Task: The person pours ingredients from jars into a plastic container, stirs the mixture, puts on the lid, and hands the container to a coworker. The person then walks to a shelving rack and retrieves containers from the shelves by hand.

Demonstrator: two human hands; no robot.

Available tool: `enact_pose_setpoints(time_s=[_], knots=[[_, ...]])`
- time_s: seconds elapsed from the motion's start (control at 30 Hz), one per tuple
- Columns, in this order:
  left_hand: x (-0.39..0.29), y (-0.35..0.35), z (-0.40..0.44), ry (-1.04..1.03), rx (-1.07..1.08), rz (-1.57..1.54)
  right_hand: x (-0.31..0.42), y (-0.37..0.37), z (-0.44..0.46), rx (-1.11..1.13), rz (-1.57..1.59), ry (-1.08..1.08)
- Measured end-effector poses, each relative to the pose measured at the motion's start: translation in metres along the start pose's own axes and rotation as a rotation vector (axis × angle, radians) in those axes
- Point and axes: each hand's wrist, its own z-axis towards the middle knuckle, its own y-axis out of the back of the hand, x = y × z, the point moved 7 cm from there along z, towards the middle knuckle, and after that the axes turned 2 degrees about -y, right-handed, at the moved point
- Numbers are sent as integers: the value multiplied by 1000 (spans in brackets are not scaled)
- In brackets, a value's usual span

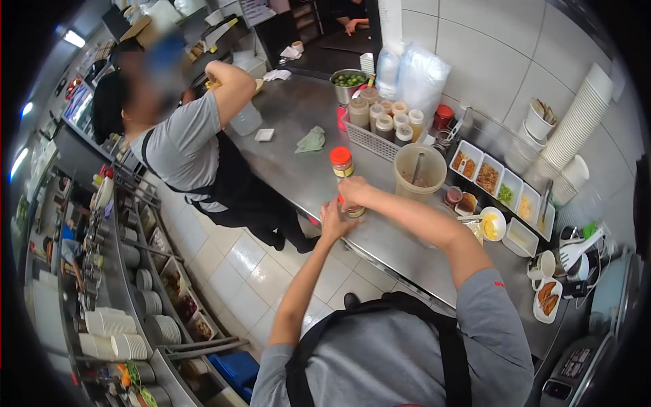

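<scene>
Both my hands are on a small jar at the front edge of the steel counter. My left hand wraps round its lower side. From above, my right hand grips its top, where a bit of red lid shows between the fingers. Just behind stands a second jar with a red lid, upright and apart from my grip. To the right is a large translucent tub with a utensil handle inside. My fingers hide most of the held jar.
A grey basket of sauce bottles and a green cloth lie further back. Trays of toppings line the wall at right, near stacked cups. A co-worker in a grey shirt stands at the counter's left side.
</scene>
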Motion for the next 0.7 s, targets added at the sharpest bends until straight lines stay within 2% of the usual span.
enact_pose_setpoints(time_s=[0.07,0.13,0.23,0.3,0.37,0.47,0.57,0.67,0.7], knots=[[-3,-8,-1,89,-79,-18,-2,-1,-4,2,12,-25],[4,-14,-1,132,-142,-65,-4,-9,-1,14,-40,78],[10,-15,1,26,-156,17,2,-23,6,-68,-137,351],[12,-17,2,58,-124,31,-3,-23,7,-28,-201,411],[14,-16,3,79,-102,43,0,-2,-12,153,-235,315],[12,-17,-1,91,-86,31,-7,-17,1,131,-44,19],[8,-14,4,65,-46,16,-3,-13,-7,89,-87,149],[25,-30,6,30,19,48,4,-21,-12,-119,-368,678],[21,-28,6,27,7,42,-1,-15,-12,-14,-311,499]])
